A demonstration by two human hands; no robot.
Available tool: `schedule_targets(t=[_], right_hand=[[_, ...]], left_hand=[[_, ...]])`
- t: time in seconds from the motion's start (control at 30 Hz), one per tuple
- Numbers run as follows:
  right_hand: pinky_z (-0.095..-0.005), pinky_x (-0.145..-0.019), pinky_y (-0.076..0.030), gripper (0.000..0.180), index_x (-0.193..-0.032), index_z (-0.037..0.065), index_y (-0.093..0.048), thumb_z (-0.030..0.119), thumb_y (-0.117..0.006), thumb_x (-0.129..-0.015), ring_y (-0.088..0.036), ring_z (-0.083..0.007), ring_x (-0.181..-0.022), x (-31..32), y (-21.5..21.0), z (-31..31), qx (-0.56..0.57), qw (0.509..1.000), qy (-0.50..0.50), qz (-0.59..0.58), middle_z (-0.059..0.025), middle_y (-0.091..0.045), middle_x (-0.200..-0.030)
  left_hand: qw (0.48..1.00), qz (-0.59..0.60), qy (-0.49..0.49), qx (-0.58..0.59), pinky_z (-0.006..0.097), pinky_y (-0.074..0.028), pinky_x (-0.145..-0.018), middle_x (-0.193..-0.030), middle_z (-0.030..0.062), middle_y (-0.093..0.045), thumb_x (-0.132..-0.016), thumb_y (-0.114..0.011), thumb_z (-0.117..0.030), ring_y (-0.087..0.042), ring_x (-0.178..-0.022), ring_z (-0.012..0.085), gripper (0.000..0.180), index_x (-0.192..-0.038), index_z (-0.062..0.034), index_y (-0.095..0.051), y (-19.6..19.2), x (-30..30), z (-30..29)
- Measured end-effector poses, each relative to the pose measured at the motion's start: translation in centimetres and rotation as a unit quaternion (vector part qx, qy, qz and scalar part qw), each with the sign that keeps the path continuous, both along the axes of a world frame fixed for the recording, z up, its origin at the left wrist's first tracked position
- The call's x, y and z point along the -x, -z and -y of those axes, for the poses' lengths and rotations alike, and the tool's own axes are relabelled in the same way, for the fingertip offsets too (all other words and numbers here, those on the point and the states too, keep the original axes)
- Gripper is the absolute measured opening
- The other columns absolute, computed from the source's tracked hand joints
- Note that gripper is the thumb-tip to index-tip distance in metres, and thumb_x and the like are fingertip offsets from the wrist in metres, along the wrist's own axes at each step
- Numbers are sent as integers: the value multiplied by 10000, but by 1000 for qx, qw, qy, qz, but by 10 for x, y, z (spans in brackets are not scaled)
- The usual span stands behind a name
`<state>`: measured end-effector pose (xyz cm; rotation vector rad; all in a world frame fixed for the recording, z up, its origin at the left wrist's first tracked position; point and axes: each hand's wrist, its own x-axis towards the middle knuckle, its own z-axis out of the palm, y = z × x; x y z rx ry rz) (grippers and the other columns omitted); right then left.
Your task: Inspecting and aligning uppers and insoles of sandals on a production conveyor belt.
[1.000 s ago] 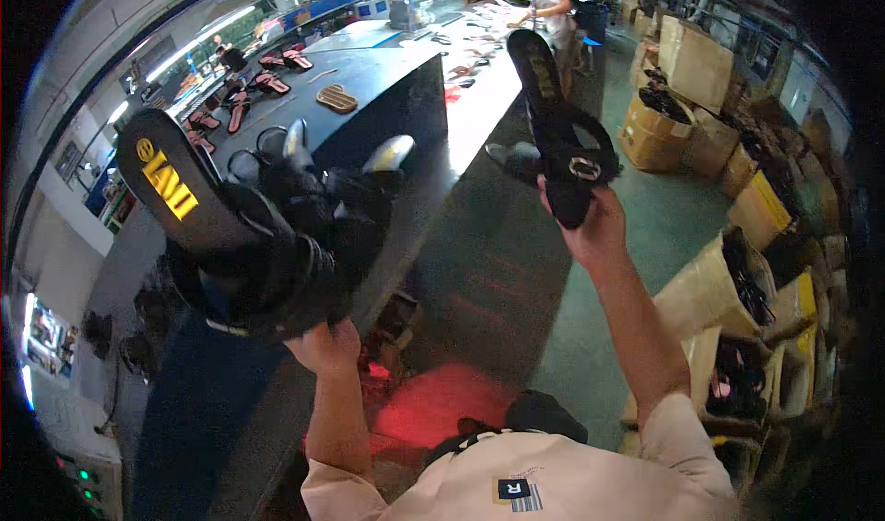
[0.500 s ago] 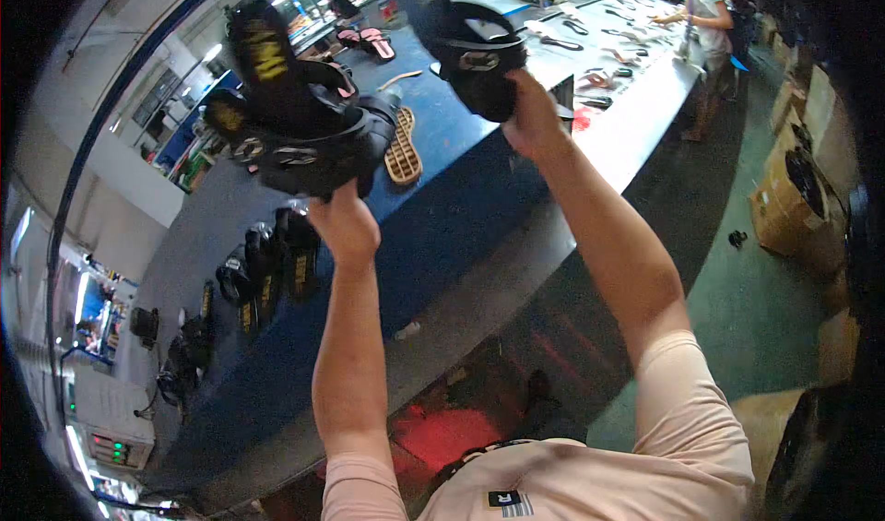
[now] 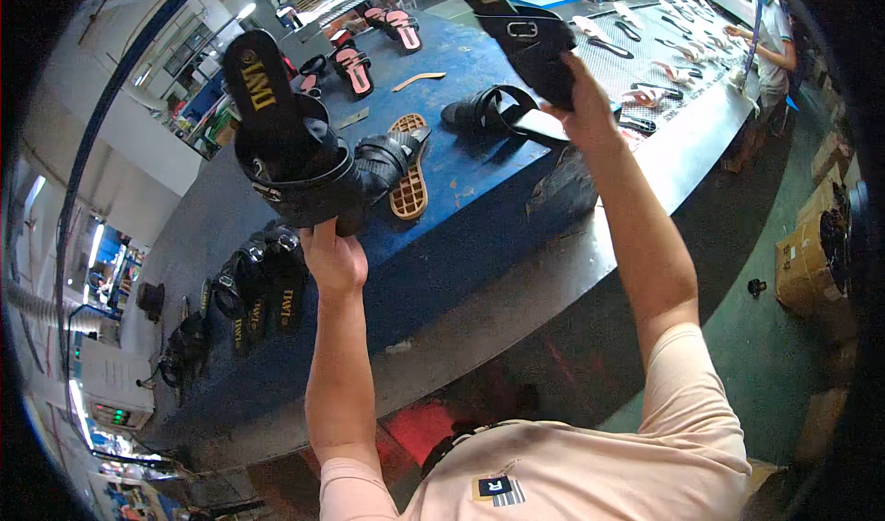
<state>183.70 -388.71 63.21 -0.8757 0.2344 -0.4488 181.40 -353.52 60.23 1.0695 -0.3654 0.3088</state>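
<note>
My left hand (image 3: pixel 334 261) is closed around the lower end of a black sandal (image 3: pixel 262 92) with a gold-printed insole, held upright above the bench. Its wide straps bunch above my fingers, and I cannot tell whether a second sandal is in that grip. Higher and to the right, my right hand (image 3: pixel 590 111) grips another black sandal (image 3: pixel 539 51) with a silver buckle, tilted toward the far left. Between the hands, a tan gridded sole (image 3: pixel 409 192) faces up beside black straps (image 3: pixel 383 159). Another black sandal (image 3: pixel 498 111) lies just below the right-hand one.
Several black sandals (image 3: pixel 263 286) stand in a row on the blue bench (image 3: pixel 461 235), at left. Pink sandals (image 3: pixel 354 71) lie farther back. Shoe parts cover a pale mesh surface (image 3: pixel 682 55), where a person (image 3: pixel 774 51) stands. A cardboard box (image 3: pixel 804 267) sits on the floor at right.
The view has shifted, and the bench appears lower and farther right. My right hand has moved right with its sandal, uncovering the black sandal on the bench. Both hands keep hold.
</note>
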Motion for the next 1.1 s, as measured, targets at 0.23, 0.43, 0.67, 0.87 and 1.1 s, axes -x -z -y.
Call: schedule_targets(t=[0.23,0.43,0.67,0.87,1.1], right_hand=[[-328,-593,-358,432,-839,166,-636,594,-604,-796,-486,-95,-694,-52,19,82,320,919,-25,-228,28,-543,-692],[-392,-923,-411,792,-1334,104,-467,628,-623,-761,-498,-262,-1171,-57,7,70,505,835,30,-215,-150,-494,-1323],[-319,-569,-511,451,-843,36,-677,485,-656,-805,-636,-211,-671,4,4,6,817,529,150,173,-113,-670,-806],[-373,-672,-541,769,-1193,-48,-504,633,-525,-837,-641,-254,-845,54,31,-160,163,858,-472,-120,-212,-630,-989],[-394,-608,-558,239,-1006,1,-624,157,-586,-829,-641,-222,-791,36,41,-188,83,921,-376,-63,-107,-643,-898]], left_hand=[[998,-45,19,38,364,-402,-955,-1191,54,-563,-890,-550,-151,-543,-1082,219,340,-1219,-65,-536,18,10,-14],[1000,3,9,-6,362,-413,-956,-1240,59,-557,-913,-555,-178,-549,-1097,207,344,-1232,-52,-531,26,12,-20],[997,19,56,57,368,-380,-1015,-1270,61,-542,-921,-552,-207,-511,-1164,213,363,-1260,-80,-523,25,12,-15],[996,19,48,69,378,-375,-1028,-1255,69,-553,-914,-560,-239,-516,-1165,217,378,-1257,-85,-524,30,24,-8],[993,77,-10,90,431,-346,-1073,-1212,114,-578,-930,-494,-231,-522,-1175,261,367,-1239,-35,-523,3,42,-6]])
